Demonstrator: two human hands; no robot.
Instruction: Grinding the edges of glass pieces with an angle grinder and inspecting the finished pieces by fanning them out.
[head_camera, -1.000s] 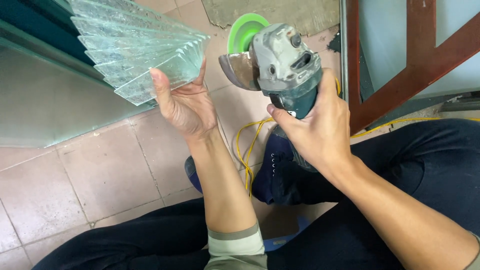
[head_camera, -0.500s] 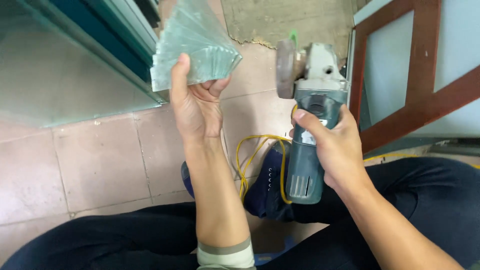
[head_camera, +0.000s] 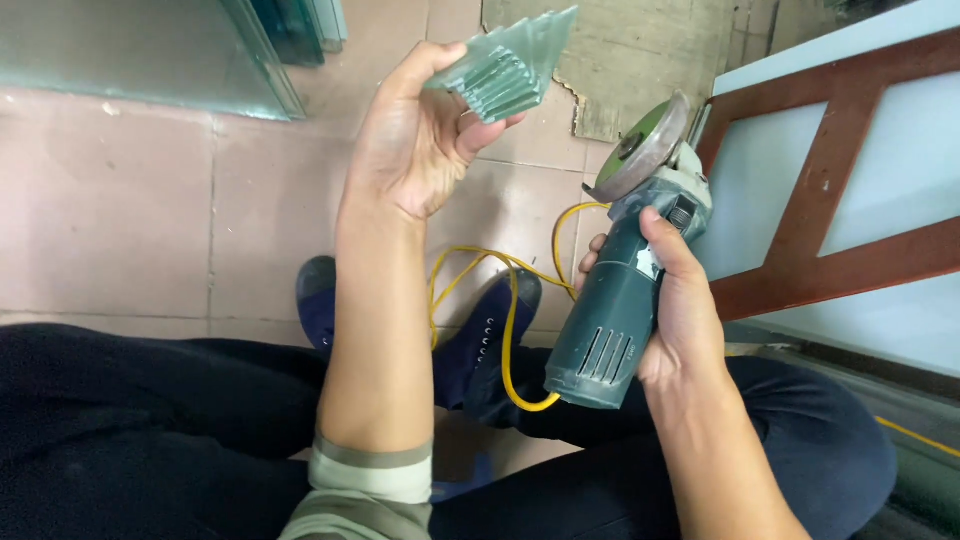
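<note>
A person sits on a tiled floor (head_camera: 130, 230), seen from above, both bare hands raised over dark trousers. The left hand (head_camera: 415, 150) holds a fanned stack of small glass pieces (head_camera: 510, 65), its fingers (head_camera: 480, 128) closed narrowly around the lower edges while the pointed ends jut up and away from the fingertips. The right hand (head_camera: 680, 310) is wrapped tightly around the green body of an angle grinder (head_camera: 625, 290), with the grey disc (head_camera: 645, 150) tilted above that hand's fingers and facing toward the glass, though well apart from it.

A yellow power cord (head_camera: 500, 300) loops from the grinder's rear, below both hands, across dark shoes (head_camera: 480, 340). A large glass sheet (head_camera: 120, 50) leans to the far left; a red-framed panel (head_camera: 830, 200) stands to the right.

The risks appear plain: bare fingers pinch sharp glass edges, so a slip could cut the palm. The loosely fanned stack might shift and drop a piece. The cord lies close enough to legs and disc to snag.
</note>
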